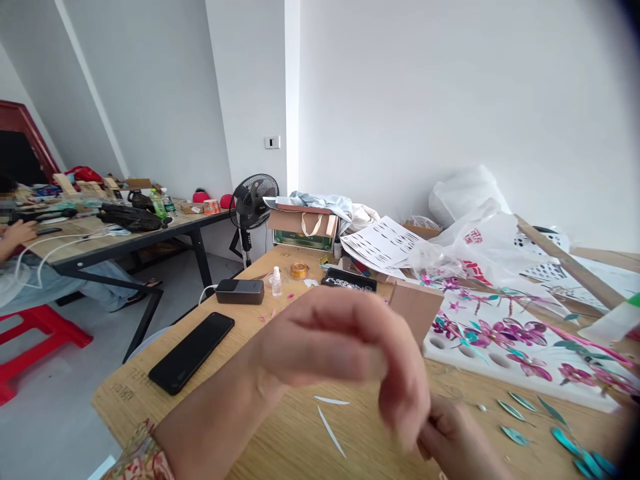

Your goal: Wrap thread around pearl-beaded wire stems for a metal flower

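Observation:
My left hand (345,340) arches over the middle of the table, its fingers curled down and the thumb folded against them. The fingertips are blurred, and whatever they hold cannot be made out. Close beside them at the lower right, my right hand (457,437) has its fingers pinched together; anything in them is hidden or too small to name. Two thin white leaf-shaped strips (331,432) lie on the wood below my left hand. Several teal leaf pieces (515,435) with fine stems are spread to the right of my right hand, near a small white bead (481,407).
A white foam block (450,357) with holes bears purple flowers (530,365). A black phone (193,350), a dark grey box (240,291) and a small clear bottle (277,283) stand left. Behind are papers (380,241), plastic bags (470,233) and a fan (255,200). Another person sits far left.

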Tool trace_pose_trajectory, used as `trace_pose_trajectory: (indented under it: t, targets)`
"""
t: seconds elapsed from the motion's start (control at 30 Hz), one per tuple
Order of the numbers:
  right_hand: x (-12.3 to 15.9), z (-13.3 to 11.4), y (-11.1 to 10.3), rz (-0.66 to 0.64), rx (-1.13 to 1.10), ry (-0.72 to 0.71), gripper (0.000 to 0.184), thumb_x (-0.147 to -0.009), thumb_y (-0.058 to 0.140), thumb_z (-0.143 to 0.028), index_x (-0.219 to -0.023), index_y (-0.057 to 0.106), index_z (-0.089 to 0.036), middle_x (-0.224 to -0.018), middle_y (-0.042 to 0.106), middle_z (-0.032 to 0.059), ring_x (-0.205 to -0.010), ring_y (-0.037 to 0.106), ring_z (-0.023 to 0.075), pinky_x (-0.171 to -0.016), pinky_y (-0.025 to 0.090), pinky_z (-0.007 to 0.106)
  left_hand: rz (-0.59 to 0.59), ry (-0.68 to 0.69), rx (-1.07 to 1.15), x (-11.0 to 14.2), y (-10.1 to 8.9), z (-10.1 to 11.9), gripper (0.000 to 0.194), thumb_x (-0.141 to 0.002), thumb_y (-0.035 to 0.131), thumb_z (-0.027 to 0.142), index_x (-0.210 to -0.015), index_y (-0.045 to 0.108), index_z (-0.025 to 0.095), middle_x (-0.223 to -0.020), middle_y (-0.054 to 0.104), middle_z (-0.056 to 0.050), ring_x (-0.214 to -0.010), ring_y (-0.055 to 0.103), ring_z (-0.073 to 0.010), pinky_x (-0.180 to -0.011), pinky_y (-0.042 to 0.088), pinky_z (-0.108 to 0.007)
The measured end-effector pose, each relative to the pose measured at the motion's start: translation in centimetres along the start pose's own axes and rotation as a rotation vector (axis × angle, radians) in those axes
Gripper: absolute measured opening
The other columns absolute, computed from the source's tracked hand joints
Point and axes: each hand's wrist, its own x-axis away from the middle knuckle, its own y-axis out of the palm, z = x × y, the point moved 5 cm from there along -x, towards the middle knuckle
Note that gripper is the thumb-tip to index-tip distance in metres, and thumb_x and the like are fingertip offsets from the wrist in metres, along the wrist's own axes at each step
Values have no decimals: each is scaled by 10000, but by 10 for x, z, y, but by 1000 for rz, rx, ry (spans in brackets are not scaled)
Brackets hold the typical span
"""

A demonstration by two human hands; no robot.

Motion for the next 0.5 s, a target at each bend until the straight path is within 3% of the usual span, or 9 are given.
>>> trace_pose_trajectory:
  t: [0.07,0.13,0.33,0.5]
  targets:
    - [1,0,-2,-7,-59,38,263,-792,368,-383,-637,489,-207,-550,529,-22,-386,474,97,-397,381,203,-109,-25,291,-18,13,-18,301,-832,406,443,-758,562,196,-661,567,-20,-620,538,-107,-572,435,-237]
    - [1,-1,-4,6,-101,63,287,-785,376,-428,-654,493,-202,-557,520,-25,-387,472,91,-392,371,199,-121,-152,374,-28,29,-46,225,-841,423,357,-784,544,175,-703,546,-15,-645,509,-88,-607,423,-220]
    - [0,-2,-5,19,-117,73,310,-774,381,-460,-638,491,-205,-564,528,-24,-389,479,90,-394,368,199,-133,-326,-46,-9,60,-108,238,-790,497,379,-838,566,156,-677,506,13,-626,452,-84,-563,359,-194]
    - [0,-2,2,-17,-50,45,294,-785,366,-427,-633,495,-211,-529,497,-37,-380,469,92,-387,363,194,-180,-383,-121,22,73,-131,251,-753,547,387,-843,579,155,-631,484,29,-579,430,-78,-523,327,-180]
